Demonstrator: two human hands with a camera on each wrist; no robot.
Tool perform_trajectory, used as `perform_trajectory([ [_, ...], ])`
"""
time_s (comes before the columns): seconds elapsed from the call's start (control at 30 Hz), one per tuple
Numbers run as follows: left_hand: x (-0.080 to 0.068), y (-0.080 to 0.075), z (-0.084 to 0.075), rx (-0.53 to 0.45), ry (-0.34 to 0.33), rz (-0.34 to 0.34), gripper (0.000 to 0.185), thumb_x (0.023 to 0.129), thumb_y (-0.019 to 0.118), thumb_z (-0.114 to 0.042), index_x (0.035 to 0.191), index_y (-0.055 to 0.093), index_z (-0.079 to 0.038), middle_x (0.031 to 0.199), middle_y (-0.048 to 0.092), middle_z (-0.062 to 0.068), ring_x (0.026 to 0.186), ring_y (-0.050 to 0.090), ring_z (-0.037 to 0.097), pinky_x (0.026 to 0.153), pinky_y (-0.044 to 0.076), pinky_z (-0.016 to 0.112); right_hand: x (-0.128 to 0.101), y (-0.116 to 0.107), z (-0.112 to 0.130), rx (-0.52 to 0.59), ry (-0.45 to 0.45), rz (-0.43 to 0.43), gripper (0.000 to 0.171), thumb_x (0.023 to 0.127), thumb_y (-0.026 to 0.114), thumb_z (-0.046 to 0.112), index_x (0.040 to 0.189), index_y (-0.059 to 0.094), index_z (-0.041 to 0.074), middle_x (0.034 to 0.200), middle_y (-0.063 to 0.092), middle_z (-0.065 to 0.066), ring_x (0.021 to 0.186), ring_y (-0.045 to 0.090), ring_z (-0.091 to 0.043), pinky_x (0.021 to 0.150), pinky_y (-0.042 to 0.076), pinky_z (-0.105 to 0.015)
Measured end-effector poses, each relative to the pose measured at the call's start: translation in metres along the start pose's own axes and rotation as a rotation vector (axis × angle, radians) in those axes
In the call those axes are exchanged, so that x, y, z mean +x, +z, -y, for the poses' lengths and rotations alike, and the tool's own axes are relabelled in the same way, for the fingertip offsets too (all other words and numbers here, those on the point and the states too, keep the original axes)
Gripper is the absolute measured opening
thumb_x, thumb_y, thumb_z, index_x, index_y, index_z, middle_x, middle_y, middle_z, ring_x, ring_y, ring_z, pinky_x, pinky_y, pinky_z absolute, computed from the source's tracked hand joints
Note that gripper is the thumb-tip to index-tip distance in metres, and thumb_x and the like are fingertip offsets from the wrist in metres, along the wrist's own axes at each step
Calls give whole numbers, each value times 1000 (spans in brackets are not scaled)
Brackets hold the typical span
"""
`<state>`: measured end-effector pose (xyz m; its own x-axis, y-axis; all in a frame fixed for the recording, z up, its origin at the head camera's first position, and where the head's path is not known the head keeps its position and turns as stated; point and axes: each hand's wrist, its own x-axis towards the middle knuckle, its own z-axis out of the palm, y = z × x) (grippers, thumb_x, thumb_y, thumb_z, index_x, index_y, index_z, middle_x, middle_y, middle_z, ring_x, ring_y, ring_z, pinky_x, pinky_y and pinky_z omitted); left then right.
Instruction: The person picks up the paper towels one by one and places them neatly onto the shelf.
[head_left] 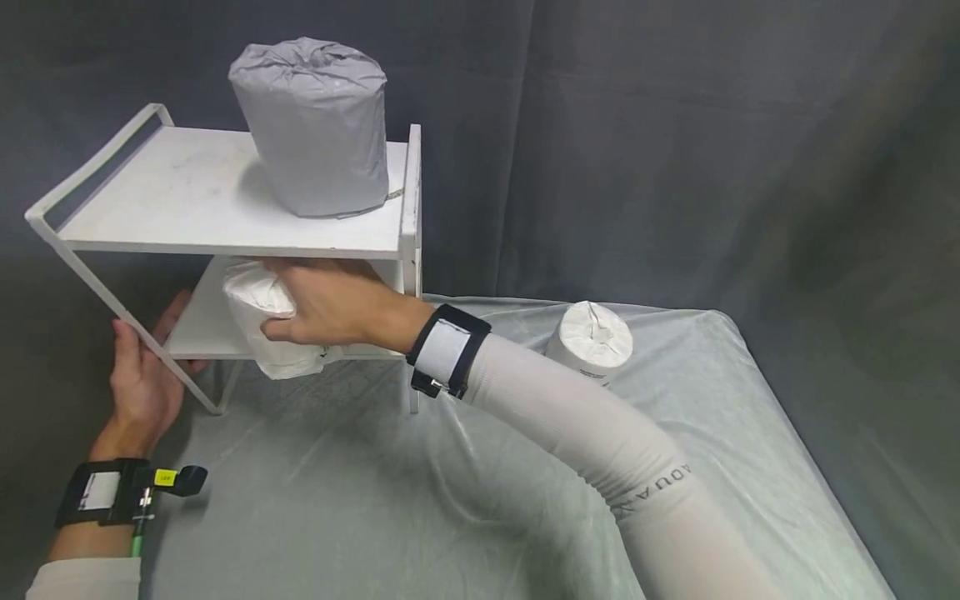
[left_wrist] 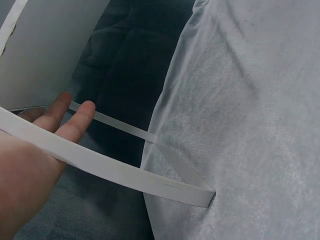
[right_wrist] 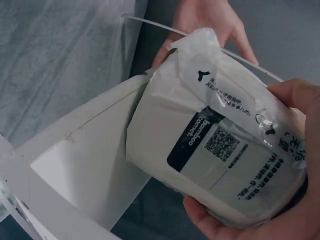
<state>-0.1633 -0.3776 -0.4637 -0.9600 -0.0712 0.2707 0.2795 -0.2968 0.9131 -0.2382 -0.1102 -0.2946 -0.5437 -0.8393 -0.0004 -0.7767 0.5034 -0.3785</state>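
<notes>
My right hand (head_left: pixel 337 304) grips a white wrapped toilet paper roll (right_wrist: pixel 220 150), thumb on one side and fingers on the other. The roll is tilted at the front edge of the lower shelf (head_left: pixel 198 329) of a white two-tier rack (head_left: pixel 187 179). Printed text, a dark label and a square code show on its wrapper in the right wrist view. My left hand (head_left: pixel 146 387) is at the rack's left leg (left_wrist: pixel 110 170), its fingers extended past the bar. A larger wrapped roll (head_left: pixel 315 133) stands on the top shelf.
Another white wrapped roll (head_left: pixel 596 337) stands upright to the right of the rack, on a surface covered with a grey cloth (head_left: pixel 360 508). Dark grey curtain (head_left: pixel 637 150) hangs behind. The rack's right upright (head_left: pixel 410 200) rises beside my right wrist.
</notes>
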Motion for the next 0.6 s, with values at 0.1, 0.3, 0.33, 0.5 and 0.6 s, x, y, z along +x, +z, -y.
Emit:
perform_trajectory([
  [0.1,-1,0,0,-7,-11,-6,80,106,27,-70,172,7,-29,179,7,-1,163,11,26,129,2,47,8,2,-2,-58,-34,-37,81,101,67,39,164,27,10,144,52,-2,106,56,-6,94,44,-15],
  [0.3,-1,-3,0,-12,-15,-25,83,105,29,-72,172,9,-27,179,9,-2,162,12,25,128,-3,50,23,7,5,-287,-30,-155,83,103,60,52,166,24,12,169,32,-2,148,31,-6,120,12,-13],
  [0.33,-1,-3,-1,-12,-15,-27,83,105,29,-72,172,10,-26,178,10,-2,162,12,25,128,-2,49,25,8,7,-335,-15,-190,86,103,59,56,168,22,13,171,29,-2,148,30,-6,121,12,-14],
  [0.5,0,-3,0,-21,-22,-22,84,105,28,-72,172,11,-25,178,10,-1,161,13,25,128,6,44,34,19,16,-438,25,-290,83,105,53,61,167,26,12,169,34,-3,146,36,-6,122,19,-18],
  [0.6,1,-1,1,-14,-27,-10,84,104,28,-73,172,11,-25,178,9,-1,161,12,25,127,9,42,39,25,18,-484,52,-321,84,105,50,62,167,24,11,169,33,-4,149,32,-7,125,12,-21],
])
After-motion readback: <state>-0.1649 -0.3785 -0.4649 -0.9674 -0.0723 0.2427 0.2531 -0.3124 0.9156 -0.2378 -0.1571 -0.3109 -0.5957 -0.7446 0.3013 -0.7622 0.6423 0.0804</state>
